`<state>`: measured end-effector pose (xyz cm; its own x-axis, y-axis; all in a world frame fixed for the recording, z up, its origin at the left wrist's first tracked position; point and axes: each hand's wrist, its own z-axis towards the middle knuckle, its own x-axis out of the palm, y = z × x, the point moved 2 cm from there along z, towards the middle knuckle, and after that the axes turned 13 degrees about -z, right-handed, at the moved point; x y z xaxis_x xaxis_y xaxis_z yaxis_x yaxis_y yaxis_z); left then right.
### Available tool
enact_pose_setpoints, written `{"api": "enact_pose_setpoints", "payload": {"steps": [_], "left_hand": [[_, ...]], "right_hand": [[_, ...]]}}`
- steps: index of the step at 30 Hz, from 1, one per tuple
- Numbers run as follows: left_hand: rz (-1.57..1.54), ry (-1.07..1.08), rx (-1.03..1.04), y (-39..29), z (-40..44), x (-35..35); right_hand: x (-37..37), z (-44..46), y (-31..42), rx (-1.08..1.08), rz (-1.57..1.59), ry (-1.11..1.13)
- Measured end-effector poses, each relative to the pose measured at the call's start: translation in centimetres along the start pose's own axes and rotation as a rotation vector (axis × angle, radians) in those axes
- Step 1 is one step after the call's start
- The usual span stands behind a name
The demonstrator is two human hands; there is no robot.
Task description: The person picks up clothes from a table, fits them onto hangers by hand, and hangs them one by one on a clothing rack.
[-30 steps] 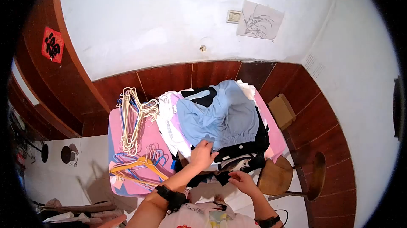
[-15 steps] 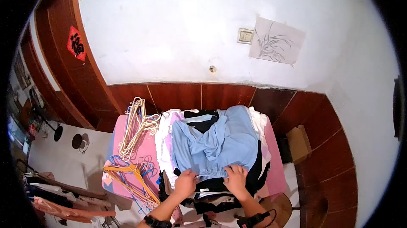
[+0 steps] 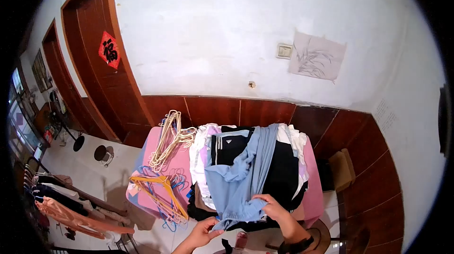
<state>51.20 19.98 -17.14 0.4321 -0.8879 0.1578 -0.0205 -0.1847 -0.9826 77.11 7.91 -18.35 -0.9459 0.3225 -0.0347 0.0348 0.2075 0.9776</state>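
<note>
Light blue trousers [image 3: 236, 183] with a gathered elastic waist lie bunched over a heap of clothes. My left hand [image 3: 203, 232] pinches the left end of the waistband, low at the near edge of the heap. At the right end of the waistband, my right hand [image 3: 273, 206] is closed on the same cloth. Black garments [image 3: 282, 171], one with white stripes, show beneath and to the right of the trousers. White clothes [image 3: 198, 147] stick out at the heap's left side.
Cream hangers [image 3: 171, 140] and orange and blue hangers [image 3: 165, 190] lie on the pink-covered table [image 3: 150, 147], left of the heap. A cardboard box [image 3: 341, 169] and a wooden stool [image 3: 319, 235] stand at the right. Clothes hang on a rack [image 3: 85, 202] at the lower left.
Both hands have come onto the waistband and drawn it nearer and to the left. The trousers have narrowed, uncovering more black clothing. The camera's view has shifted left.
</note>
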Motion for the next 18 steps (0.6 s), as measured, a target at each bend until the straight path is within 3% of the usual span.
{"api": "enact_pose_setpoints", "payload": {"steps": [2, 4, 5, 6, 7, 8, 10, 12, 14, 18], "left_hand": [[-0.235, 0.11, 0.093, 0.1, -3.0, -0.1], [-0.267, 0.154, 0.069, 0.9, -6.6, -1.0], [-0.242, 0.212, 0.132, 1.2, -8.6, -1.5], [-0.218, 0.272, 0.197, 1.7, -10.6, -1.9], [-0.281, 0.228, 0.083, 2.5, -13.5, -1.8], [-0.29, 0.221, 0.091, 2.0, -15.7, -1.6], [-0.594, 0.063, 0.03, 1.3, -19.7, -1.5], [-0.582, 0.053, 0.046, 2.1, -23.9, -2.4], [-0.822, 0.05, -0.111, 1.1, -28.4, -3.7], [-0.826, -0.206, -0.147, 2.5, -38.0, -5.5]], "right_hand": [[2.8, -1.7, 2.6, -0.05, 0.004, 0.414], [7.0, -3.5, 5.0, -0.188, -0.008, 0.729], [9.5, -4.8, 4.7, -0.056, 0.087, 0.864], [12.5, -5.2, 4.3, -0.175, 0.139, 1.009], [15.5, -5.9, 3.2, -0.177, 0.106, 1.101], [18.4, -7.1, 3.8, -0.062, 0.149, 1.176], [23.4, -8.9, 2.3, 0.127, 0.289, 1.311], [27.0, -10.3, 2.9, 0.176, 0.322, 1.312], [30.5, -11.6, 3.2, 0.239, 0.373, 1.333], [37.0, -13.0, 1.9, 0.325, 0.473, 1.569]]}}
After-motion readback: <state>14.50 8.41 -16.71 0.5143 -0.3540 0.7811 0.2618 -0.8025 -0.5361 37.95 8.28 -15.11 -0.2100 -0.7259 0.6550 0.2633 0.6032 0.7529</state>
